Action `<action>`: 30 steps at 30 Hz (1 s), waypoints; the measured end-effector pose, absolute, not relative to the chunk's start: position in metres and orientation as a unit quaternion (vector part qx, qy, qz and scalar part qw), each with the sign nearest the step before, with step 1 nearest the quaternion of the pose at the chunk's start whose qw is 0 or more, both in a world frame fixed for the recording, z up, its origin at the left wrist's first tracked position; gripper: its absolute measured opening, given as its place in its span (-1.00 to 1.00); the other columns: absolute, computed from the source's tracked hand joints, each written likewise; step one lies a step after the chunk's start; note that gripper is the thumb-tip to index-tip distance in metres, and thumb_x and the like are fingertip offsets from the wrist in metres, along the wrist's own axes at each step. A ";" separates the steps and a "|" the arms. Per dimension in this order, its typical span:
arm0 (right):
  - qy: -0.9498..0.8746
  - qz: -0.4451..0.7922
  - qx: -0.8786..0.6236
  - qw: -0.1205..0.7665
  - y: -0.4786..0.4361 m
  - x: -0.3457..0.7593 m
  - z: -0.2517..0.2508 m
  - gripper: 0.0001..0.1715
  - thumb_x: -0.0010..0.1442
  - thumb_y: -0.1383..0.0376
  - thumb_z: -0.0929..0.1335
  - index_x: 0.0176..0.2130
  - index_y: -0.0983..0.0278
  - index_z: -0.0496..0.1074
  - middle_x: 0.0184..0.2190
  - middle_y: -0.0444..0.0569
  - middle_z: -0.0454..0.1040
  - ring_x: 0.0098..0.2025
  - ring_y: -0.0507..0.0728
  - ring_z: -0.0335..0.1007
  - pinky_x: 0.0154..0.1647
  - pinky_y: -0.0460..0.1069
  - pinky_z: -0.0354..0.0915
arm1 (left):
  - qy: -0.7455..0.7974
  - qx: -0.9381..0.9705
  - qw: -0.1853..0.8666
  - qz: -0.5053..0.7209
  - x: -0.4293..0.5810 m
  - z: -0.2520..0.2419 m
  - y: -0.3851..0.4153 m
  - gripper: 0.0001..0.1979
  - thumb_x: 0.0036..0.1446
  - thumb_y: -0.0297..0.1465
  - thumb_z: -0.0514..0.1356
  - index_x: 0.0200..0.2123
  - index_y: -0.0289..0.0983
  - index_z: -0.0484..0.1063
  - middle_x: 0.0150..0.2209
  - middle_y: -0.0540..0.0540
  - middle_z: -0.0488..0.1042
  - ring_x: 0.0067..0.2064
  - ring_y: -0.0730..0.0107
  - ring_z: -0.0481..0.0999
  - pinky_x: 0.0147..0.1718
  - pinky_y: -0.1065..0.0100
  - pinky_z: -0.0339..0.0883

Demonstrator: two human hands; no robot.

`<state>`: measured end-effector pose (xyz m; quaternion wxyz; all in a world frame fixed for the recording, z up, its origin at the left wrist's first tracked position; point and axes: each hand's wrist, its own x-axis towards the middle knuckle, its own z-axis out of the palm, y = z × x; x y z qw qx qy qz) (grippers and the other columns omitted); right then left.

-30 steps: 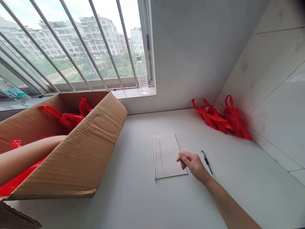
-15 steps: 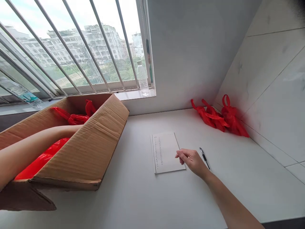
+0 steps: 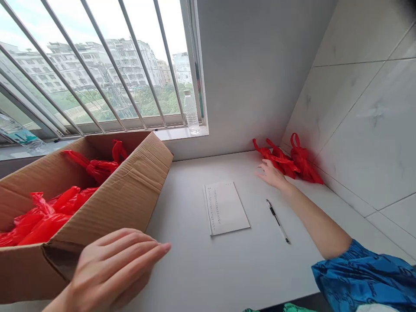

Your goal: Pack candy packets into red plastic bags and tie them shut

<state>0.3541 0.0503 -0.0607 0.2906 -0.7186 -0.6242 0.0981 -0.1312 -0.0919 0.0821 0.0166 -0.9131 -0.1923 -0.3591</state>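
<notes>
My right hand [image 3: 271,174] reaches to the back of the table with its fingers apart, right by a tied red plastic bag [image 3: 279,159]. I cannot tell whether the fingertips touch the bag. Beside it a second red plastic bag [image 3: 304,162] leans near the tiled wall. In front of the cardboard box [image 3: 130,190] hovers my left hand [image 3: 118,266], fingers stretched out close together, with nothing seen in it. Several red plastic bags [image 3: 52,214] lie inside the box.
An open notebook [image 3: 226,208] with writing lies mid-table, and a black pen [image 3: 277,221] rests to its right. One clear bottle [image 3: 191,112] stands on the windowsill; another bottle [image 3: 22,134] lies there at the left. Bars cross the window.
My left hand has come out of the box to its front. My right hand has moved from the notebook back to the red bags, its fingers opening. The view has shifted slightly.
</notes>
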 end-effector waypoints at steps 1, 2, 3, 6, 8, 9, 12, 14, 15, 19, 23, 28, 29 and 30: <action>-0.606 0.088 -0.733 0.297 0.063 0.359 -0.061 -0.61 0.22 0.24 0.39 0.03 0.31 0.47 0.35 0.23 0.09 0.03 0.25 0.49 -0.03 0.05 0.35 | -0.179 -0.932 0.015 -0.316 -0.121 0.069 -0.087 -0.40 0.04 -0.57 0.19 0.15 0.00 0.46 -0.37 0.03 0.63 -0.43 0.28 0.59 -0.45 0.26 0.54; -0.587 0.082 -0.746 0.303 0.074 0.363 -0.061 -0.59 0.24 0.23 0.38 0.05 0.35 0.45 0.40 0.29 -0.04 0.07 0.27 0.47 0.00 0.06 0.33 | -0.188 -0.933 0.009 -0.308 -0.112 0.056 -0.083 -0.39 0.06 -0.62 0.15 0.15 -0.02 0.43 -0.42 0.04 0.60 -0.47 0.34 0.56 -0.46 0.30 0.50; -0.572 0.079 -0.756 0.308 0.082 0.366 -0.062 -0.58 0.25 0.22 0.38 0.05 0.38 0.44 0.41 0.34 -0.12 0.09 0.30 0.46 0.02 0.08 0.33 | -0.199 -0.932 0.006 -0.303 -0.104 0.042 -0.080 -0.45 0.10 -0.64 0.13 0.11 -0.05 0.42 -0.45 0.04 0.58 -0.48 0.38 0.55 -0.46 0.33 0.47; -0.544 0.076 -0.769 0.326 0.093 0.372 -0.065 -0.52 0.19 0.26 0.42 0.05 0.46 0.42 0.38 0.48 -0.07 0.09 0.39 0.46 0.04 0.14 0.34 | -0.208 -0.936 -0.005 -0.284 -0.094 0.008 -0.074 -0.63 0.19 -0.63 0.10 0.00 -0.15 0.41 -0.47 0.03 0.56 -0.49 0.43 0.52 -0.46 0.38 0.39; -0.545 0.073 -0.761 0.344 0.092 0.373 -0.064 -0.48 0.18 0.27 0.42 0.07 0.51 0.40 0.31 0.51 0.10 0.10 0.42 0.45 0.08 0.16 0.33 | -0.208 -0.940 -0.013 -0.272 -0.096 -0.006 -0.073 -0.68 0.22 -0.61 0.10 -0.03 -0.18 0.41 -0.45 0.02 0.56 -0.48 0.44 0.52 -0.45 0.39 0.36; -0.549 0.068 -0.753 0.356 0.089 0.373 -0.061 -0.47 0.19 0.27 0.41 0.08 0.52 0.39 0.27 0.50 0.18 0.12 0.42 0.43 0.10 0.16 0.31 | -0.212 -0.939 -0.018 -0.270 -0.100 -0.010 -0.072 -0.68 0.23 -0.61 0.10 -0.03 -0.18 0.41 -0.44 0.02 0.57 -0.47 0.44 0.52 -0.44 0.39 0.35; -0.569 0.045 -0.715 0.403 0.078 0.367 -0.044 -0.44 0.25 0.23 0.36 0.15 0.49 0.37 0.23 0.41 0.28 0.19 0.39 0.35 0.16 0.16 0.26 | -0.236 -0.928 -0.042 -0.286 -0.109 -0.014 -0.069 -0.69 0.24 -0.60 0.10 -0.03 -0.17 0.42 -0.43 0.04 0.58 -0.45 0.46 0.54 -0.41 0.42 0.36; -0.589 0.038 -0.679 0.437 0.069 0.356 -0.029 -0.42 0.29 0.19 0.32 0.19 0.46 0.36 0.24 0.32 0.29 0.16 0.31 0.38 0.15 0.11 0.28 | -0.255 -0.915 -0.065 -0.307 -0.110 -0.013 -0.065 -0.70 0.25 -0.59 0.11 -0.04 -0.15 0.44 -0.42 0.05 0.58 -0.42 0.48 0.56 -0.38 0.44 0.39; -0.601 0.041 -0.659 0.451 0.063 0.348 -0.021 -0.41 0.30 0.17 0.30 0.20 0.44 0.36 0.24 0.28 0.30 0.12 0.25 0.41 0.12 0.07 0.31 | -0.260 -0.908 -0.075 -0.320 -0.108 -0.011 -0.063 -0.71 0.25 -0.58 0.11 -0.05 -0.15 0.45 -0.42 0.06 0.58 -0.42 0.49 0.57 -0.36 0.45 0.40; -0.643 0.083 -0.584 0.488 0.038 0.307 -0.004 -0.53 0.34 0.12 0.28 0.09 0.31 0.48 0.10 0.10 0.48 0.05 0.15 0.47 0.06 0.00 0.39 | -0.264 -0.882 -0.109 -0.374 -0.090 -0.002 -0.058 -0.74 0.26 -0.55 0.12 -0.08 -0.17 0.49 -0.44 0.05 0.59 -0.44 0.50 0.57 -0.36 0.46 0.41; -0.693 0.219 -0.506 0.465 0.006 0.263 -0.018 -0.64 0.33 0.10 0.31 -0.03 0.20 0.57 -0.01 0.03 0.57 0.04 0.21 0.49 0.02 0.09 0.42 | -0.298 -0.842 -0.156 -0.422 -0.066 0.007 -0.050 -0.80 0.31 -0.49 0.10 -0.13 -0.19 0.51 -0.39 0.01 0.60 -0.36 0.45 0.59 -0.30 0.42 0.43; -0.743 0.263 -0.477 0.389 -0.027 0.234 -0.045 -0.69 0.33 0.17 0.30 -0.04 0.13 0.57 -0.03 -0.03 0.58 0.03 0.21 0.49 0.09 0.11 0.37 | -0.368 -0.848 -0.157 -0.346 -0.041 -0.001 -0.026 -0.78 0.33 -0.36 0.10 -0.03 -0.14 0.50 -0.02 -0.11 0.55 -0.01 0.26 0.54 -0.09 0.27 0.44; -0.741 0.262 -0.475 0.396 -0.031 0.231 -0.048 -0.69 0.34 0.17 0.29 -0.03 0.13 0.57 -0.04 -0.03 0.58 0.02 0.20 0.49 0.08 0.10 0.36 | -0.373 -0.857 -0.146 -0.323 -0.036 -0.006 -0.020 -0.77 0.32 -0.35 0.12 -0.01 -0.13 0.49 0.03 -0.11 0.53 0.04 0.23 0.51 -0.07 0.25 0.44; -0.738 0.261 -0.473 0.404 -0.034 0.229 -0.050 -0.69 0.35 0.17 0.28 -0.04 0.13 0.56 -0.06 -0.03 0.59 0.01 0.20 0.49 0.06 0.09 0.37 | -0.376 -0.865 -0.132 -0.304 -0.032 -0.011 -0.014 -0.76 0.31 -0.35 0.13 0.01 -0.11 0.49 0.05 -0.11 0.51 0.05 0.21 0.49 -0.06 0.23 0.43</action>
